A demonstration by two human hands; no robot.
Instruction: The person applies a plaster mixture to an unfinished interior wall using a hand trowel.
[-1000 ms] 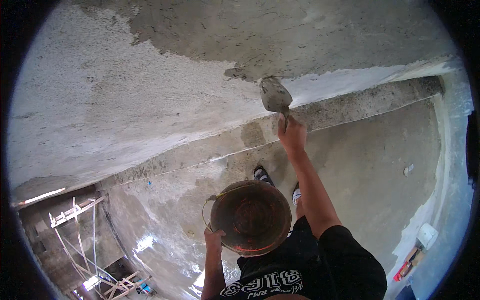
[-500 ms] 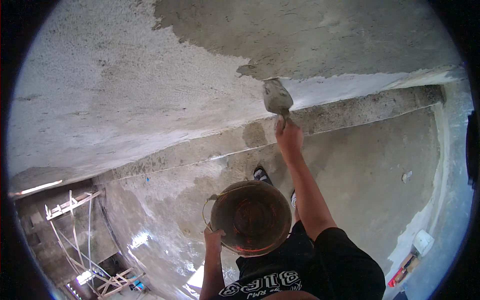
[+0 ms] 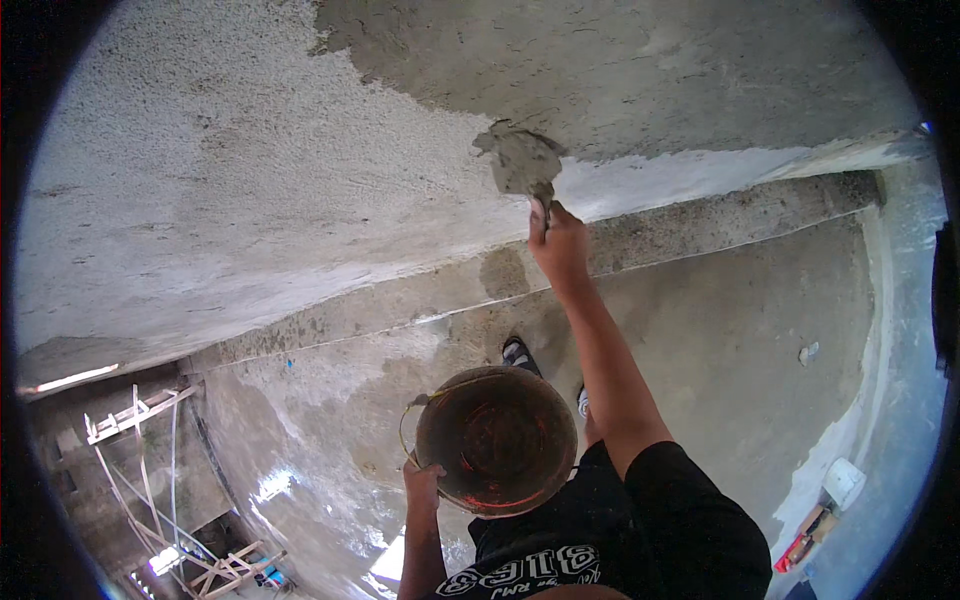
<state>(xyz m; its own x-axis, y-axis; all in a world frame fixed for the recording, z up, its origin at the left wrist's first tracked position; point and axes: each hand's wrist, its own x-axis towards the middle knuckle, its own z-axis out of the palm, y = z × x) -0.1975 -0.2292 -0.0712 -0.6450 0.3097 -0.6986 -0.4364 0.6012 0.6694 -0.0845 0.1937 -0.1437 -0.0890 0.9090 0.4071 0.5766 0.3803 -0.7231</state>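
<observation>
My right hand (image 3: 560,243) is closed round the handle of a trowel (image 3: 526,165), whose blade is coated in grey mortar. The blade lies against the wall (image 3: 250,180) at the lower edge of a darker, wet-looking mortar layer (image 3: 620,75). Lower down, my left hand (image 3: 424,478) grips the rim of a round, dirty bucket (image 3: 497,440) at its left side, thumb over the edge. The bucket is tilted toward me, with its dark inside and orange-red marks showing; a thin wire handle loops at its left.
Below the wall runs a concrete ledge (image 3: 690,228) above the grey floor (image 3: 740,320). Wooden scaffolding (image 3: 150,470) stands at the far left. A white container (image 3: 845,483) sits at the right, beside red and brown items (image 3: 805,540). My feet are just beyond the bucket.
The trowel has moved up and left onto the wall, at the mortar layer's edge, and its blade has turned. My left hand still holds the bucket in nearly the same place.
</observation>
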